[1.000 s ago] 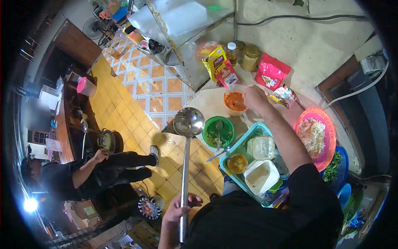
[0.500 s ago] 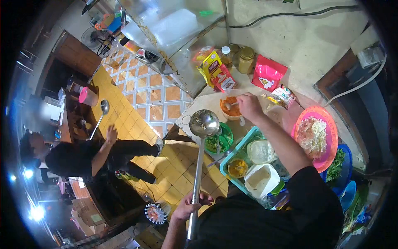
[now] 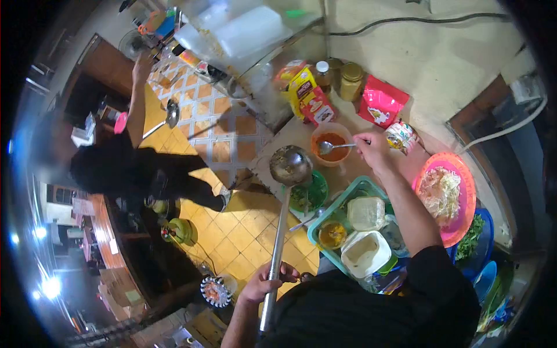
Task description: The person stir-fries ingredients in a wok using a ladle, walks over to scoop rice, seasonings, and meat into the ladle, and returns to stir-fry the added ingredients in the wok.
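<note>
At the left of the frame a person in dark clothes (image 3: 127,174) stands with one arm raised. A long ladle (image 3: 281,229) runs up the centre, its handle gripped by the left hand (image 3: 267,282) at lower centre. A turquoise basket (image 3: 313,233) of containers sits right of it, and a pink bowl (image 3: 467,188) of shreds at far right. Above centre, the right hand (image 3: 373,149) pinches a spoon (image 3: 342,145) over a tub (image 3: 332,163) of red sauce.
</note>
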`<action>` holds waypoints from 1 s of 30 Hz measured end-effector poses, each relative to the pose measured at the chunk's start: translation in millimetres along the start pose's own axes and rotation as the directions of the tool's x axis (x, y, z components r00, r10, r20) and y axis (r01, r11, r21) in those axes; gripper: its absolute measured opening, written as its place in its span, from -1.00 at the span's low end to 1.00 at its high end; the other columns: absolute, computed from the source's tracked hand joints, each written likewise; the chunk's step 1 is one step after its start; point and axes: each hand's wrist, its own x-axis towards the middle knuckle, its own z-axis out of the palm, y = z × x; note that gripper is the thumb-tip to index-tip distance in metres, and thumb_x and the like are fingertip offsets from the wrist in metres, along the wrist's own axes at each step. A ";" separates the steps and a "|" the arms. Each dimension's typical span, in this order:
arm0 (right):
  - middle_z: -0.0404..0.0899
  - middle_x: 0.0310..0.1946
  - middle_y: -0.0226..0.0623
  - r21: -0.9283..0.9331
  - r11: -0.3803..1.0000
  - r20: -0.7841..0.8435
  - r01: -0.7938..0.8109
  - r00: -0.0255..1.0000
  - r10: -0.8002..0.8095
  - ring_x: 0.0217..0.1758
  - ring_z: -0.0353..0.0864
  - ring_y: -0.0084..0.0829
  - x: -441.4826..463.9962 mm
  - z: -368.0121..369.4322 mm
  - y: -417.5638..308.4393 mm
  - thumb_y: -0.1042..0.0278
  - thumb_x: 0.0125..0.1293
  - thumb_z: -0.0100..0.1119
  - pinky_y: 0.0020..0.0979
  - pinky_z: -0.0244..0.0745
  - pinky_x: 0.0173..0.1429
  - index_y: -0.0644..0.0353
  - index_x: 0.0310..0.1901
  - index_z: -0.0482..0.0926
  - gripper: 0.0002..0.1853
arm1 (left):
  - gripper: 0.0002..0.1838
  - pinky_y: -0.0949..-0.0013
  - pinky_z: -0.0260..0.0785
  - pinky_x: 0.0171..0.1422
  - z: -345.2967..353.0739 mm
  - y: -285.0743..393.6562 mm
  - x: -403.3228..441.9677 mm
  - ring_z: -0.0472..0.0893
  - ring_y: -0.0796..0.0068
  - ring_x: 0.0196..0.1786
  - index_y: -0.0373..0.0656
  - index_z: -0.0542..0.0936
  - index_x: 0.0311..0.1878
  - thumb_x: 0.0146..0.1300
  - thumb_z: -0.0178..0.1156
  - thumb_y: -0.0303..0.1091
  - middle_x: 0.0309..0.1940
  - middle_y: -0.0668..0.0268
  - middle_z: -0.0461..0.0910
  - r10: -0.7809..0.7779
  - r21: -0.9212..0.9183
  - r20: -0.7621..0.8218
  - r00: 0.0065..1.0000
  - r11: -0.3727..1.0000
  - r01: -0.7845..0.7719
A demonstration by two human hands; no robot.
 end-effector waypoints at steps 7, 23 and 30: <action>0.55 -0.33 -0.20 -0.349 0.449 0.388 0.823 0.563 -0.730 -0.18 0.62 -0.21 -53.7 47.7 -33.3 0.55 0.24 0.17 -0.24 0.57 -0.15 0.25 -0.13 0.59 -0.83 | -0.62 0.01 0.27 0.43 13.0 0.2 -10.7 0.54 0.11 0.22 -0.16 0.49 -0.05 0.02 0.28 -0.38 -0.02 0.09 0.58 0.014 -0.131 0.011 1.000 0.991 -0.013; 0.59 0.09 0.10 -0.432 0.610 0.342 0.664 0.747 -0.570 0.18 0.56 0.03 -36.3 26.1 -44.5 0.37 0.40 0.08 -0.12 0.40 0.32 0.41 0.11 0.56 -0.65 | -0.58 0.16 0.38 0.32 55.8 -96.0 -154.9 0.57 0.21 0.18 -0.14 0.45 -0.03 0.12 0.41 -0.27 0.06 0.13 0.58 0.403 -0.207 -0.181 0.897 0.876 -0.435; 0.68 -0.13 -0.11 0.098 0.685 0.828 0.722 0.323 -0.459 -0.06 0.66 -0.32 -242.8 132.2 -116.1 0.39 0.48 0.06 -0.36 0.52 0.09 0.40 0.04 0.59 -0.73 | -0.62 0.16 0.43 0.24 140.4 -234.3 -291.5 0.55 0.24 0.20 -0.20 0.42 0.07 0.27 0.28 -0.31 0.15 0.11 0.52 0.630 -0.120 -0.610 0.482 0.527 -0.841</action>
